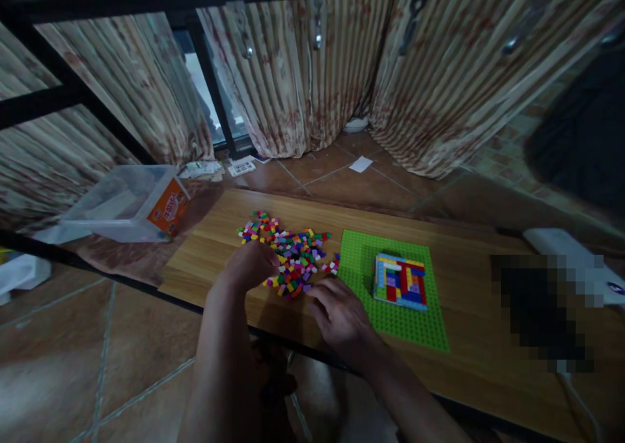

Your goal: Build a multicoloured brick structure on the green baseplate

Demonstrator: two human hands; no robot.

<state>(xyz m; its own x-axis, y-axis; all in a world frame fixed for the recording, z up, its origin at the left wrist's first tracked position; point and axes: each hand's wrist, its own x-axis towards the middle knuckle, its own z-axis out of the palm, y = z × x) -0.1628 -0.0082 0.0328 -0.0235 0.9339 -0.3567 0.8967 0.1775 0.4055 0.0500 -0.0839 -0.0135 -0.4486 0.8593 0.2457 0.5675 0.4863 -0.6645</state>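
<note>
Loose toy building bricks (pixel 295 255) in many colours lie in a spread-out pile on the wooden table. My left hand (pixel 249 265) is at the pile's left side, fingers curled down to the bricks. Its fingertips are mostly hidden, so whatever they pinch cannot be made out. My right hand (pixel 342 309) rests at the pile's lower right edge, beside a purple brick. Its fingers are bent, with a gap between thumb and forefinger, and no held brick shows. Right of the pile lies a green baseplate (pixel 395 329), bearing a low, square, multicoloured brick build (pixel 400 281).
A clear plastic box (pixel 114 202) with an orange label stands beyond the table's left end. On the table's right (pixel 469 300) are a white device (pixel 561 251) and a blurred-out dark object (pixel 541 313) with a cable. Curtains (pixel 293 85) hang behind.
</note>
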